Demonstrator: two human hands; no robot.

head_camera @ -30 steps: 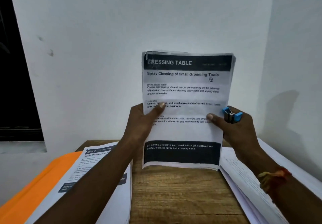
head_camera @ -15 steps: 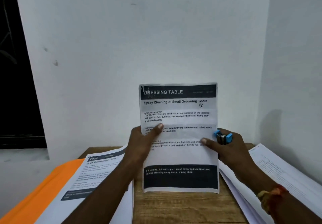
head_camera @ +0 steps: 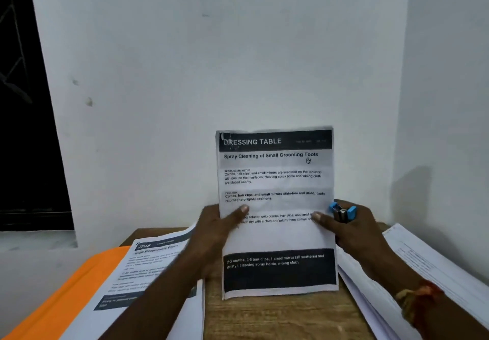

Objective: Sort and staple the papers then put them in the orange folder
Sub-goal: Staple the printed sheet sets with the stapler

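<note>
Papers (head_camera: 276, 207) held upright over the table (head_camera: 277, 318), printed face toward the camera, headed "DRESSING TABLE" in a dark band, with another dark band near the bottom edge and a creased top left corner. Pinched at the left edge by the left hand (head_camera: 214, 231), thumb flat on the front, fingers behind and out of sight. Pinched at the right edge by the right hand (head_camera: 349, 228), thumb on the front, with a small blue stapler (head_camera: 342, 211) tucked among the fingers just beside the paper's edge. Lower edge of the sheets close above the wooden top; touching or not, cannot tell. Down left, orange folder (head_camera: 66, 286) lying flat and reaching out past the table's left edge, with a left pile (head_camera: 148, 273) of printed sheets resting on it, the topmost dark-headed. Down right, a right pile (head_camera: 423, 265) of white sheets, fanned, running off the lower right corner. On the right wrist, a woven band (head_camera: 415, 300) in orange and tan. Behind, a pale wall (head_camera: 238, 62) with a few marks, a dark window (head_camera: 23, 101) at far left.
</note>
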